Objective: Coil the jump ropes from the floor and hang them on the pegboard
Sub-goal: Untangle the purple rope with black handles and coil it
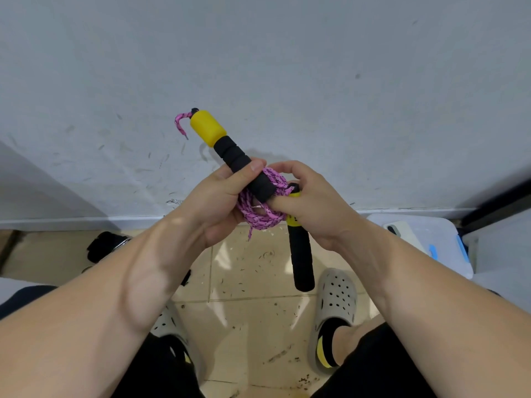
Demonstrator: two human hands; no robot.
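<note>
A pink braided jump rope (263,209) is bunched in coils between my two hands at the centre of the view. My left hand (214,199) grips one handle (230,147), black foam with a yellow cap, which points up and to the left; a short pink rope end sticks out of its cap. My right hand (311,201) pinches the coils and the yellow collar of the second handle (300,257), which hangs straight down. No pegboard is in view.
A scuffed grey wall (287,67) fills the upper half, directly in front. Below is a beige tiled floor (253,282) with debris, my feet in grey clogs (336,308), a black object (105,245) at left, and a white lidded bin (425,239) at right.
</note>
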